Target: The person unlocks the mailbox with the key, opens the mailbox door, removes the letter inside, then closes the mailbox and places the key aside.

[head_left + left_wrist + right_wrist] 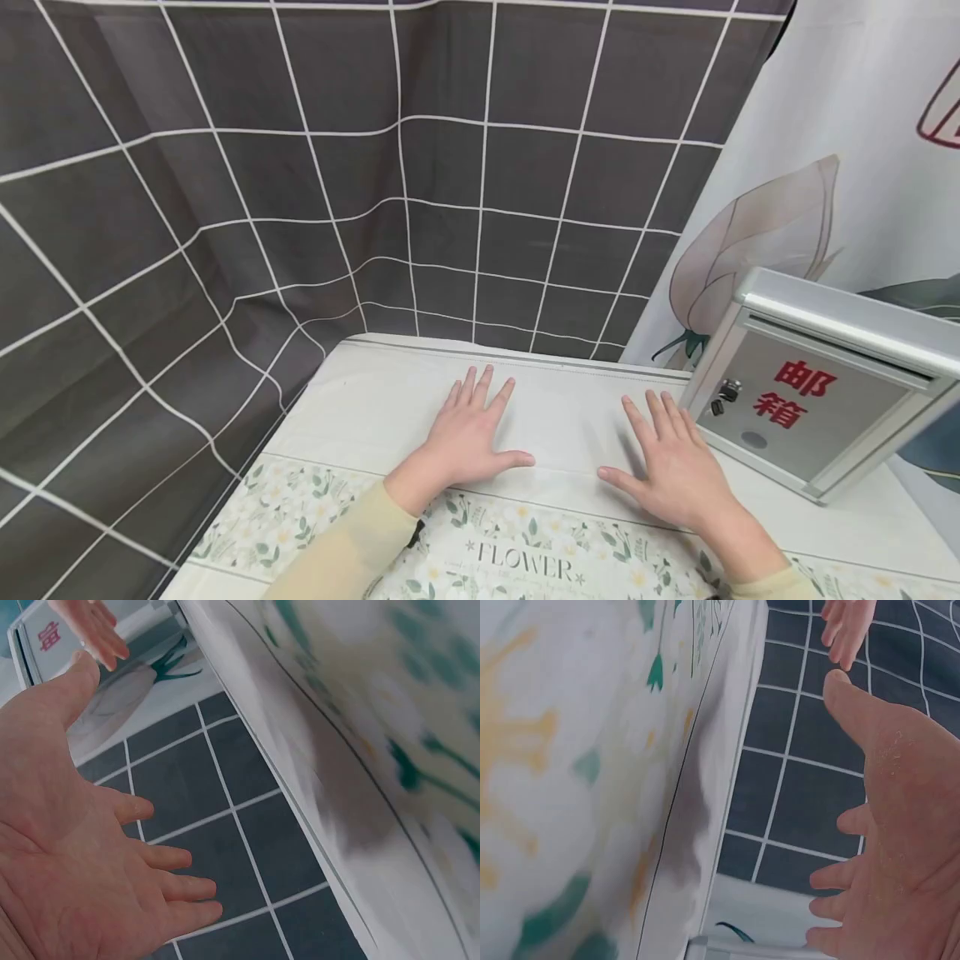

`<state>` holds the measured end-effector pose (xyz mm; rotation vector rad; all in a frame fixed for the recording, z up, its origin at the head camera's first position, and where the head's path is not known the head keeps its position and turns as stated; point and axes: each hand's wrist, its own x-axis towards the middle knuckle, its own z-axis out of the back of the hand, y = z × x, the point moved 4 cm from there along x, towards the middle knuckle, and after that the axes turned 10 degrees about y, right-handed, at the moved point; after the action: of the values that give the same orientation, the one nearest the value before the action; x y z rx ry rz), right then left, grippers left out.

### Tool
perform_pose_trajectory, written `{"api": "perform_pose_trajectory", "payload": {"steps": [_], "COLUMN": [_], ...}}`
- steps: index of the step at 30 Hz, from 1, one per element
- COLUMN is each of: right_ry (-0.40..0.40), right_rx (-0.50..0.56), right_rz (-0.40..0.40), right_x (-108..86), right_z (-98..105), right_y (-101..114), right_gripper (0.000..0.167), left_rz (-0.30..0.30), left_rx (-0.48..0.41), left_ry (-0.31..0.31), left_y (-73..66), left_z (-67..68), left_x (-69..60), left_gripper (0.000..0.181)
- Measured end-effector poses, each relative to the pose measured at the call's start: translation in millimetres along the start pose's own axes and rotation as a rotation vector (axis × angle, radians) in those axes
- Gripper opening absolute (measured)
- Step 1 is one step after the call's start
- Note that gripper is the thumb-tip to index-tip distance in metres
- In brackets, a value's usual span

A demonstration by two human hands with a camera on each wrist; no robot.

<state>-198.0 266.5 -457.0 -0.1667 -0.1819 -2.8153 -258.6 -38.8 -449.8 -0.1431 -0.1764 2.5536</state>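
The left hand (pixel 465 437) is held palm down above the white tablecloth (pixel 555 433), its fingers spread and the thumb pointing right. To its right, the right hand (pixel 678 475) has the same pose, thumb pointing left, close to the silver mailbox (pixel 825 400) but not gripping it. Both hands hold nothing. In the left wrist view the left palm (pixel 90 855) faces the cloth with a gap and a shadow between. The right palm (pixel 907 840) shows likewise in the right wrist view, fingers extended.
The silver mailbox, with red characters and keys (pixel 717 406) in its lock, stands at the table's right side. A dark curtain with white grid lines (pixel 442 167) hangs behind and left. A white curtain with a plant print (pixel 862 125) hangs at the right.
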Motion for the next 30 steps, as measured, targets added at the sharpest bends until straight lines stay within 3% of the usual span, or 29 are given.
{"api": "perform_pose_trajectory", "payload": {"steps": [10,30], "right_ry": [-0.108,-0.15], "right_rx": [0.013,0.032], "right_rz": [0.012,-0.036], "right_x": [-18.6,-61.3], "right_z": [7.7,14.5], "right_y": [-19.5,-55.7], "right_gripper": [0.114,0.109], "left_rz": [-0.041,-0.13], "left_rx": [-0.011,0.023], "left_ry": [-0.003,-0.019], "left_y": [-25.1,-71.3], "left_z": [0.9,1.2], "left_x": [17.8,62.1], "left_gripper": [0.115,0.112]}}
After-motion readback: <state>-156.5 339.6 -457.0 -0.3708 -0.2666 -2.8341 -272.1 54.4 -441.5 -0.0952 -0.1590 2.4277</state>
